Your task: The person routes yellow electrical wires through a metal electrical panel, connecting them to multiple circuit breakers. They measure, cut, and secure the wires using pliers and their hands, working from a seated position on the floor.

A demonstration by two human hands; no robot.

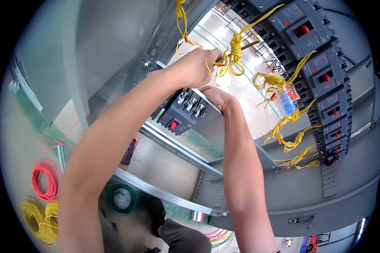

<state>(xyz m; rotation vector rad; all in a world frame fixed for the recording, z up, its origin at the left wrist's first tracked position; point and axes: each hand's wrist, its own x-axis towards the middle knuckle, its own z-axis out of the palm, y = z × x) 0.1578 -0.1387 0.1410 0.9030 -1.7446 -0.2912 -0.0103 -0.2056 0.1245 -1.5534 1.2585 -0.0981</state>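
My left hand (199,66) is closed at the far edge of a grey mounting plate (213,122), beside a coiled bundle of yellow wire (235,47). What its fingers hold is hidden; a thin brownish rod (250,45) shows past the wire. Just below it, my right hand (215,96) reaches over the plate's edge, its fingers mostly out of sight. Near both wrists, a dark circuit breaker (179,116) with a red toggle and bare metal terminals is fixed to the plate.
Several larger breakers (321,71) with red toggles line the cabinet's right side, trailing tied yellow wires (274,82). Metal rails (177,143) cross below my arms. Red (45,179), yellow (33,215) and green (121,198) wire coils lie on the floor at lower left.
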